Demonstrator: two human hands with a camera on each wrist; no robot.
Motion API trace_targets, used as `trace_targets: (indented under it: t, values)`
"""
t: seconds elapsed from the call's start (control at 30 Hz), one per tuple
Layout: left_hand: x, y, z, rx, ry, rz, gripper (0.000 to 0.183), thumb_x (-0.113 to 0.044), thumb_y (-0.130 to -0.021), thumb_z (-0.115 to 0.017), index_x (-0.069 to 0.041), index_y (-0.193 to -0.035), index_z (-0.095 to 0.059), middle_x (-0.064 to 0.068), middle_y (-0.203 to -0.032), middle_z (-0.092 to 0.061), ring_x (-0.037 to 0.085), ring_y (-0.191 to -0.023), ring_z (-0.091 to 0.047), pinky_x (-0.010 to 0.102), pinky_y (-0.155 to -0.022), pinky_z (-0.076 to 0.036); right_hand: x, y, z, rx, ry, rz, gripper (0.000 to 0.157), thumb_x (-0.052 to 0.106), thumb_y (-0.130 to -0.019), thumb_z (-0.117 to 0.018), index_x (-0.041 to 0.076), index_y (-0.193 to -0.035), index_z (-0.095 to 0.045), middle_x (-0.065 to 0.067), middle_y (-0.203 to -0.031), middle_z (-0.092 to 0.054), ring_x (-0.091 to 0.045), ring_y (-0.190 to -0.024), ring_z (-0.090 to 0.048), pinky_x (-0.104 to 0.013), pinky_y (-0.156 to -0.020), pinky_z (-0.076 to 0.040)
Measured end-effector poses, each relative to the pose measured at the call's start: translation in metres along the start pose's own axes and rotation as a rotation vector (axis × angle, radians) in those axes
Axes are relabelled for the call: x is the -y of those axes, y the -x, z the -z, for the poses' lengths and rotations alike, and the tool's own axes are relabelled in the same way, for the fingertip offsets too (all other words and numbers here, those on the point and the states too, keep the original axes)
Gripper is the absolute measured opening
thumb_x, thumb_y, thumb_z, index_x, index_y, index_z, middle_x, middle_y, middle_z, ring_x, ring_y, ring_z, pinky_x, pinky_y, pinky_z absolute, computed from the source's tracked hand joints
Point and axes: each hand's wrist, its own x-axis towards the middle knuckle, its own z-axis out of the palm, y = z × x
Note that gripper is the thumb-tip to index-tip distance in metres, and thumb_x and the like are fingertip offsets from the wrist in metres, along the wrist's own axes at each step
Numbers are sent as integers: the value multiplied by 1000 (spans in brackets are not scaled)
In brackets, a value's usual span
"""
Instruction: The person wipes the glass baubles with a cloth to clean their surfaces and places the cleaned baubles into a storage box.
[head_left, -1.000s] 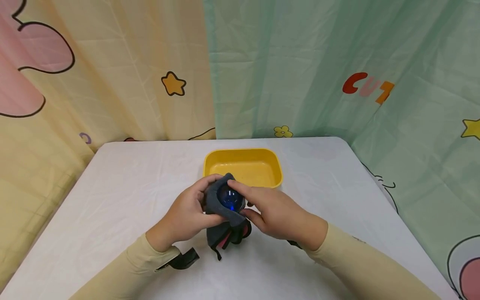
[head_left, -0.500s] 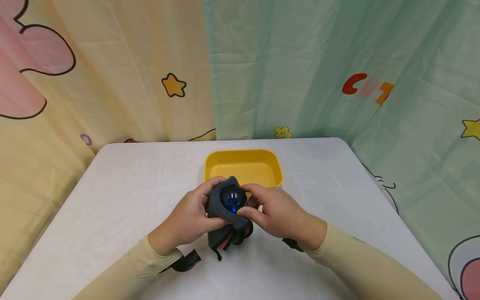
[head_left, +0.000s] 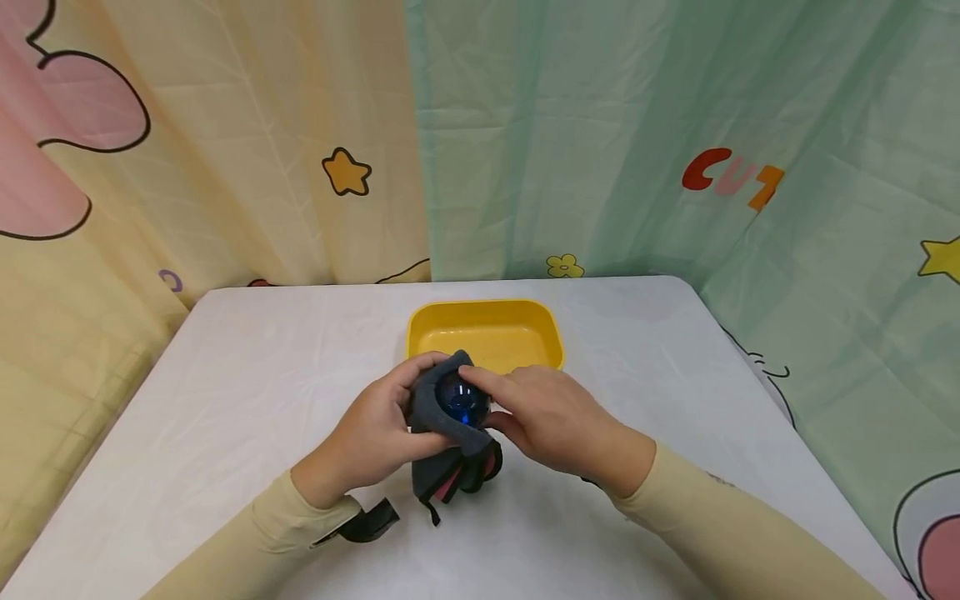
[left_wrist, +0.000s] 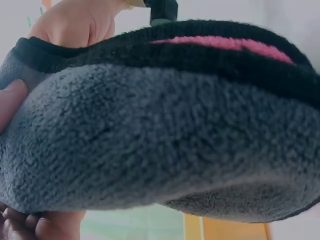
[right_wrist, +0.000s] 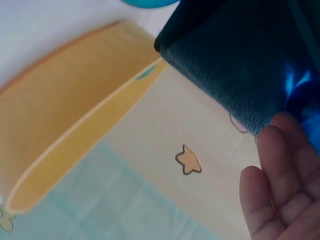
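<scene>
A shiny, translucent blue ball (head_left: 462,398) sits in a folded dark grey fleece cloth (head_left: 427,410). My left hand (head_left: 373,432) grips the cloth, its thumb across the near fold and its fingers behind. My right hand (head_left: 553,417) holds the ball from the right, index finger over the top and thumb at the lower side. In the left wrist view the grey cloth (left_wrist: 150,130) fills most of the picture, showing black edging and a pink layer. The right wrist view catches the ball (right_wrist: 307,112) only partly, behind my fingers.
A yellow tray (head_left: 487,340) stands on the white-covered table (head_left: 262,358) just beyond my hands. Patterned curtains (head_left: 570,125) hang behind and beside the table. A black strap (head_left: 371,523) dangles from my left sleeve.
My right fingers first lay over the ball, drew back to its right edge, and now reach over its top again. The left hand keeps its grip on the cloth, nearly still.
</scene>
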Motion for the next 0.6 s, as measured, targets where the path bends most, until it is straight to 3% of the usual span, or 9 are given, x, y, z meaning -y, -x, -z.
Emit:
trace_targets:
  t: [0.2,0.3,0.43,0.5,0.6]
  values:
    - [1,1,-2,15,-14,10,72,-5,-86,-85,-5,-148,-48,15,-134,-68,20,-110,-71,23,-95,-59,6,1,-6,88,-241,-218,59,29,-98,-75,0,-143,-52,-1,-99,-79,-10,-83,-73,-21,-71,-58]
    - [2,2,-2,9,-21,14,72,-4,-86,-86,-5,-147,-49,15,-132,-68,20,-107,-70,23,-91,-60,7,0,-7,111,-301,-279,54,32,-101,-71,1,-143,-54,0,-98,-79,-8,-84,-72,-23,-74,-59]
    - [2,2,0,-8,-12,13,72,-3,-84,-86,-7,-146,-50,12,-129,-69,18,-101,-71,28,-83,-62,7,-2,-3,147,-320,-271,64,30,-102,-71,3,-154,-45,2,-104,-77,-9,-92,-71,-28,-85,-61]
    - [3,3,1,-15,2,11,72,-3,-84,-86,-7,-147,-50,12,-129,-69,18,-102,-71,29,-84,-63,6,-3,-1,164,-296,-219,71,26,-101,-73,4,-159,-38,-1,-111,-76,-11,-97,-72,-31,-90,-61]
    - [2,3,2,-15,20,11,72,-3,-84,-86,-7,-147,-50,12,-131,-69,18,-104,-72,30,-85,-64,3,-2,0,130,-168,-97,75,19,-97,-77,8,-160,-38,-2,-107,-77,-15,-91,-72,-30,-85,-61]
